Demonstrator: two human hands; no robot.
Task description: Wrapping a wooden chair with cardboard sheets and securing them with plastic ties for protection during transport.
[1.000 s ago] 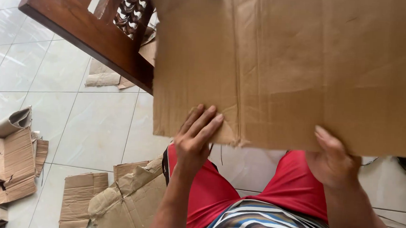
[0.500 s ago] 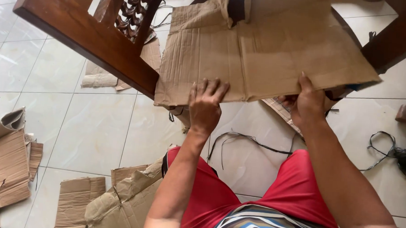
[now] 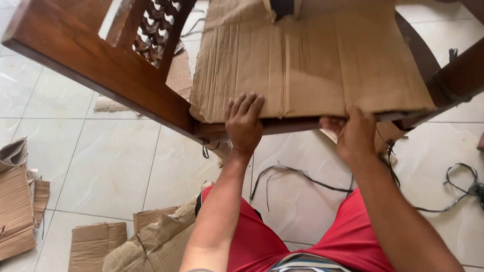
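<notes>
Pressing my left hand point(image 3: 243, 125) flat and pinching with my right hand point(image 3: 354, 133), I hold the creased brown corrugated cardboard sheet point(image 3: 306, 62) at frame centre, on the dark wooden chair frame point(image 3: 91, 62); judged light, floppy, best gripped at its near edge.

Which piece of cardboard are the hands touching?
The big flat cardboard sheet lying on the wooden chair. Both hands press its near edge; the other cardboard pieces lie untouched on the floor.
</notes>
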